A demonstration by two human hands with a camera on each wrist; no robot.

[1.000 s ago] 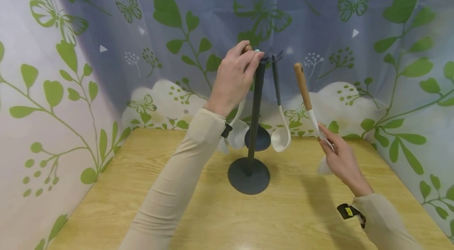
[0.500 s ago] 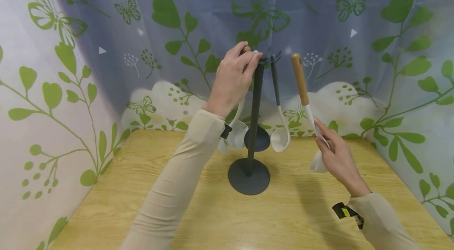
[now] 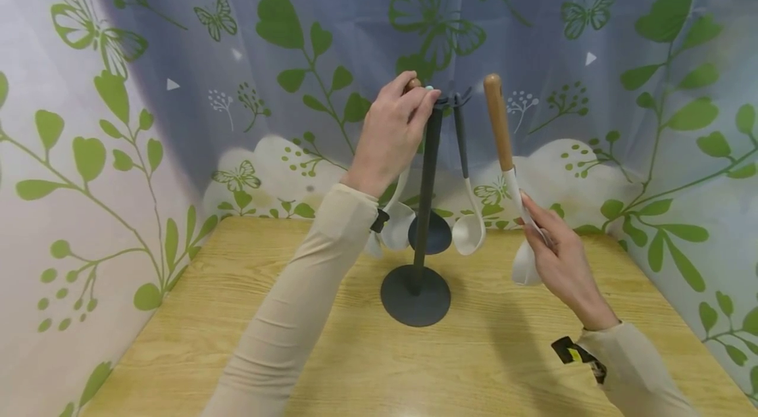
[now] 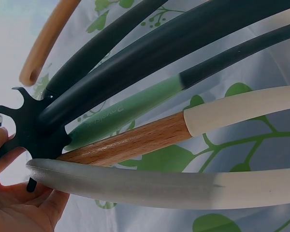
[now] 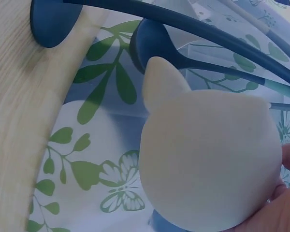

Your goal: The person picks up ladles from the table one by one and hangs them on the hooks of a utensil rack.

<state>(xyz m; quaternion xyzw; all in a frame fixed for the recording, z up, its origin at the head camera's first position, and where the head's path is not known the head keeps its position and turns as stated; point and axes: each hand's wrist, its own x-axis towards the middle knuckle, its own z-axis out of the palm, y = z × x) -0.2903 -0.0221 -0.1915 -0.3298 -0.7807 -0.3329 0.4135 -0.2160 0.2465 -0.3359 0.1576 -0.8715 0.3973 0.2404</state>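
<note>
My left hand point(image 3: 387, 131) grips the pronged top point(image 4: 26, 125) of a dark grey utensil stand point(image 3: 428, 193); in the left wrist view its fingers curl about the prongs. My right hand point(image 3: 565, 266) holds a ladle by its white shaft, just above the bowl. That ladle's wooden handle point(image 3: 499, 121) points up, to the right of the stand and apart from it. Its white bowl point(image 5: 210, 159) fills the middle of the right wrist view. On the stand hang a white ladle with a grey handle point(image 3: 468, 233), a dark ladle point(image 3: 431, 233) and further white-ended utensils point(image 3: 398, 226), partly hidden by my left arm.
The stand's round base point(image 3: 416, 308) rests on a wood-grain table point(image 3: 237, 338). Behind the table hangs a blue and white cloth point(image 3: 349, 2) with green leaves and butterflies. Green point(image 4: 125, 113) and wooden point(image 4: 135, 137) handles hang close together on the stand.
My right hand has brought the ladle a little left and up, nearer the stand, and more of its bowl shows below the hand. My left hand keeps its hold on the stand's top.
</note>
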